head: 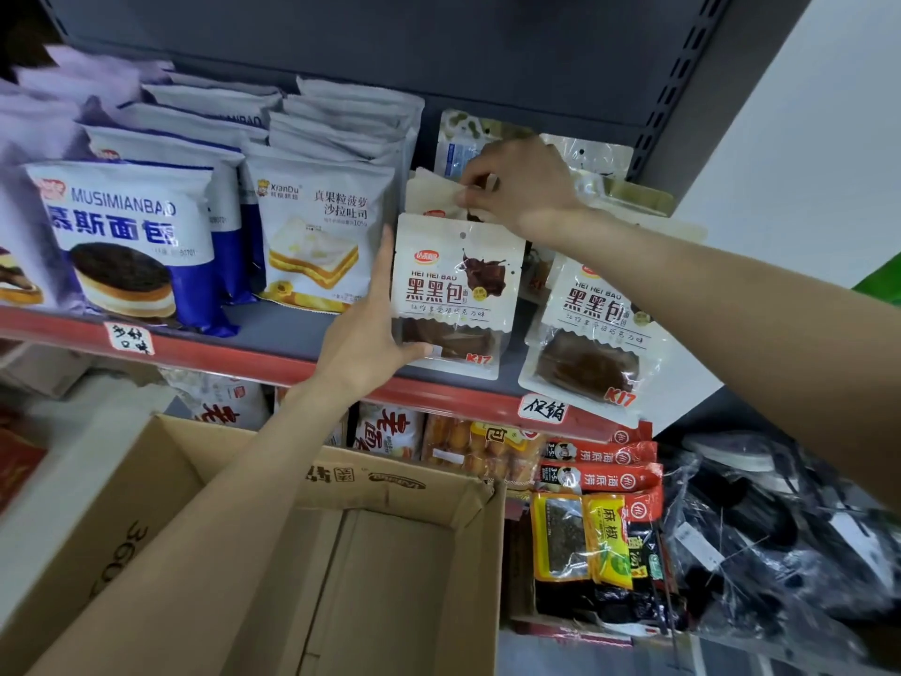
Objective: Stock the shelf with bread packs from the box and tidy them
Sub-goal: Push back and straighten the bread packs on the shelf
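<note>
My left hand (363,334) grips the front Hei Hei Bao bread pack (453,295) by its left edge on the shelf (273,329). Just above, my right hand (517,187) pinches the top seal of the pack behind (434,195). They look light, soft and slippery; I'd hold edges, never squeeze the bread.

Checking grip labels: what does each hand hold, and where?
Left hand grips the front pack by its lower left edge; right hand pinches the second pack at its top.
</note>
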